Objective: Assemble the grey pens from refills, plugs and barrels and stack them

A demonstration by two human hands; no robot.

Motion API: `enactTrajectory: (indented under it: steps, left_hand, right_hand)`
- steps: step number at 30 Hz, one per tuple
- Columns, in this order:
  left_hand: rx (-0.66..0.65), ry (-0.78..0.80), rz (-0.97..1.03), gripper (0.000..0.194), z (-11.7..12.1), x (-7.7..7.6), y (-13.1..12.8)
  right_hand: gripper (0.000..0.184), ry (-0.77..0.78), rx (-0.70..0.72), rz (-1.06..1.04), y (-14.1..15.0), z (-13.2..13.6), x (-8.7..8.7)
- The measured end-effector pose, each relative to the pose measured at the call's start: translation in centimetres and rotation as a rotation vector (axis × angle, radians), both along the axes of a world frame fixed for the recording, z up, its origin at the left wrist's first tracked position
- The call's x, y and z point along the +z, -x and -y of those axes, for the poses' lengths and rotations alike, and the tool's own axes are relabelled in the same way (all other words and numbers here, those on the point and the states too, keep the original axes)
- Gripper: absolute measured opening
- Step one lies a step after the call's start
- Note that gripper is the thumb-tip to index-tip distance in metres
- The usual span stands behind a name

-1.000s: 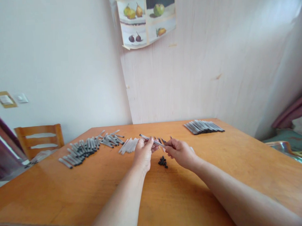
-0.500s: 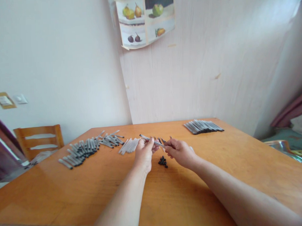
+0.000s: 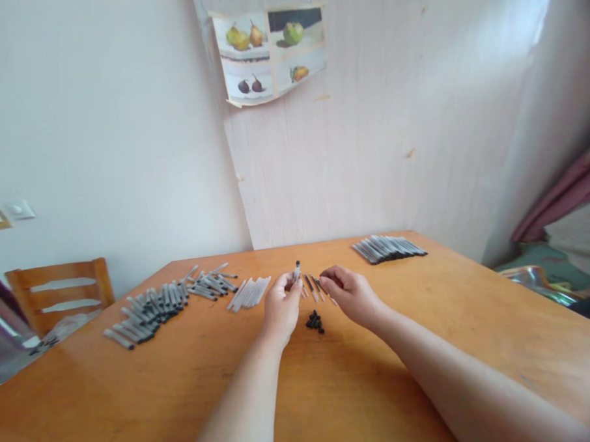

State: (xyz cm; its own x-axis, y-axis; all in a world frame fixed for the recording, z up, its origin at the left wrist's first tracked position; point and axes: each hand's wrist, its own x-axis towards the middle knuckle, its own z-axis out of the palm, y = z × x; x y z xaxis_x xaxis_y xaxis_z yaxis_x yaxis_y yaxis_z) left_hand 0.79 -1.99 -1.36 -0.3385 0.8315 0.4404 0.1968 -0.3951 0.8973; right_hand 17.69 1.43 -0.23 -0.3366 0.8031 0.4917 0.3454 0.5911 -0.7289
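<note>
My left hand (image 3: pixel 283 303) is closed round a pen (image 3: pixel 297 270), whose black end points up above the thumb. To its right, my right hand (image 3: pixel 350 293) has its thumb and fingertips pressed together at a row of thin pen refills (image 3: pixel 311 285). What those fingertips hold, if anything, is too small to make out. Just left of my left hand lies a row of clear pen barrels (image 3: pixel 249 293). A small heap of black pen caps (image 3: pixel 315 322) sits on the table between my wrists.
Capped pens (image 3: pixel 152 308) lie in a spread pile on the left of the wooden table (image 3: pixel 361 400), with more pens (image 3: pixel 212 283) beside them. A neat row of pens (image 3: pixel 389 248) is at the back right. A wooden chair (image 3: pixel 61 293) stands beyond the left edge.
Both hands were together on one pen; now they are apart. The left hand has tilted the pen upright, and the right hand has come off it to the refills. The view has shifted slightly.
</note>
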Motion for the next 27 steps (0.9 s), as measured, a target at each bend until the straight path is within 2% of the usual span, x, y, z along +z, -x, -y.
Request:
enactTrajectory:
  steps: [3,7,12,17,22,27]
  left_hand:
    - [0.01,-0.018,-0.275,0.02,-0.1,-0.3,0.2]
    - [0.094,-0.038,-0.545,0.019,0.0,-0.6,0.4]
    - [0.178,-0.021,-0.881,0.024,0.3,-0.4,0.5]
    - [0.231,-0.009,-1.03,0.024,0.6,-0.1,0.4]
    - [0.243,-0.028,-1.092,0.024,0.4,-0.4,0.3]
    - [0.398,-0.07,-1.024,0.038,0.1,-0.5,0.6]
  right_hand:
    - [0.032,0.007,-0.007,-0.048,0.0,0.2,0.4]
    - [0.028,0.021,0.003,0.016,-0.1,0.2,0.7]
    - [0.026,-0.001,-0.089,0.098,-0.1,-0.4,0.3]
    - [0.022,0.015,-0.097,0.237,-0.2,-0.8,0.4]
    - [0.02,0.074,-0.124,0.352,-0.5,-0.7,0.9]
    - [0.012,0.069,-0.225,0.344,-1.4,-1.7,2.0]
